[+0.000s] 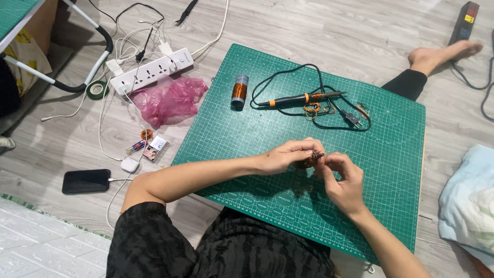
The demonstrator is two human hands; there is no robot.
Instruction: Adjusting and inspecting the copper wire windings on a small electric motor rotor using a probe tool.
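Note:
My left hand (283,155) and my right hand (343,177) meet over the green cutting mat (391,154), both pinching a small coil of copper wire (310,161) held between the fingertips. The coil is mostly hidden by my fingers. Farther back on the mat lie a spool of copper wire (239,91), standing upright, and a soldering iron (303,98) with a black and orange handle and a looped black cord. A few loose copper wire bits (312,110) rest beside the iron.
A white power strip (152,69) with tangled cables, a pink plastic bag (170,100), a green tape roll (96,90), a black phone (86,180) and a small white case (129,164) lie on the floor at left. My bare foot (442,54) is at upper right, a light blue cloth (471,198) at right.

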